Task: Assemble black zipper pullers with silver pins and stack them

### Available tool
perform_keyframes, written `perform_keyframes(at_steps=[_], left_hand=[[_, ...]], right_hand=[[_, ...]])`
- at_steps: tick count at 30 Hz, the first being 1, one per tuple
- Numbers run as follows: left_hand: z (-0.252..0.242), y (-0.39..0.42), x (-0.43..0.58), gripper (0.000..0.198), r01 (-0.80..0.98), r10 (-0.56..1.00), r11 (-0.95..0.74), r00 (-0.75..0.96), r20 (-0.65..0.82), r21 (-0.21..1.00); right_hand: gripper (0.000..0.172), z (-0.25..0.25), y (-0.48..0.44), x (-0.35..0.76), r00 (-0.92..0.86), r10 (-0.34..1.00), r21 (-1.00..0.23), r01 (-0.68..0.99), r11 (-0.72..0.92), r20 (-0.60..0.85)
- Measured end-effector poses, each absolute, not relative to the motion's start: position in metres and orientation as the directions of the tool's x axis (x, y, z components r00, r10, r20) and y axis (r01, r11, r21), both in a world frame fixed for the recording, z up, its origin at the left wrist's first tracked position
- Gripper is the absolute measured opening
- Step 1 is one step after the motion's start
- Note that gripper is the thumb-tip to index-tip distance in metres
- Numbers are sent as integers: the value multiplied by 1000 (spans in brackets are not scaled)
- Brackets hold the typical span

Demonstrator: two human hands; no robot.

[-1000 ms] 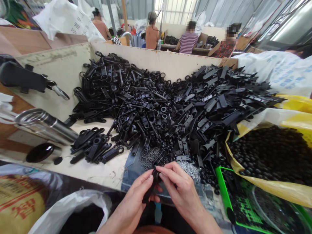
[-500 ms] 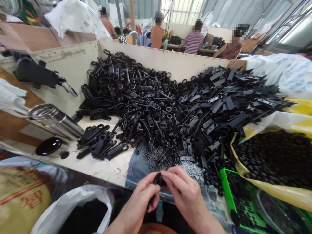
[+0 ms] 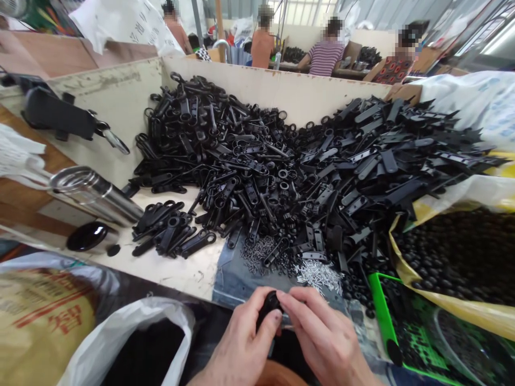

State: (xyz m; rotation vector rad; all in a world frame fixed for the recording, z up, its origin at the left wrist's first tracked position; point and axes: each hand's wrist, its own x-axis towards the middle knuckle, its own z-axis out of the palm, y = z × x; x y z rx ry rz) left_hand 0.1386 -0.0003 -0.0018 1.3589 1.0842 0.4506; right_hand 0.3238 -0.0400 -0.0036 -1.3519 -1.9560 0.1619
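Observation:
Near the bottom centre, my left hand (image 3: 251,335) is closed around a small black plastic part (image 3: 270,304), its thumb lying across the part. My right hand (image 3: 322,327) touches the same part from the right with pinched fingertips; whether they hold a smaller piece is hidden. Just beyond the hands, dark screws (image 3: 261,254) and silvery pins (image 3: 319,274) lie in small heaps on a blue cloth (image 3: 229,276). A large heap of black plastic parts (image 3: 245,161) rises behind them.
A smaller pile of black parts (image 3: 171,228) lies left, near a steel cylinder (image 3: 96,193). At right are a green basket (image 3: 382,311) and a yellow-edged sack of black beads (image 3: 462,257). An open white sack (image 3: 132,338) stands lower left. Several people sit beyond the bin wall (image 3: 241,75).
The black part is turned in my left hand, so a round end now faces up. Both hands sit slightly further right and lower in view. The camera view has shifted a little.

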Motion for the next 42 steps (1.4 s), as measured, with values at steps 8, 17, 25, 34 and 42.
perform_keyframes(at_steps=[8, 17, 25, 34, 42], left_hand=[[7, 2, 133, 36, 349, 768, 186, 531, -358, 918], [14, -6, 128, 36, 252, 754, 190, 582, -305, 949], [20, -2, 120, 41, 368, 679, 163, 632, -375, 916], [-12, 16, 87, 39, 551, 891, -3, 380, -247, 835], [-2, 12, 98, 50, 159, 570, 633, 566, -595, 757]], right_hand=[[41, 0, -44, 322, -158, 837, -511, 728, 457, 524], [46, 14, -62, 328, -138, 903, -666, 632, 397, 407], [48, -8, -54, 323, 55, 965, -873, 443, 205, 255], [34, -34, -8, 264, 58, 984, -985, -35, -167, -169], [27, -29, -9, 293, -125, 992, -995, 97, 4, -9]])
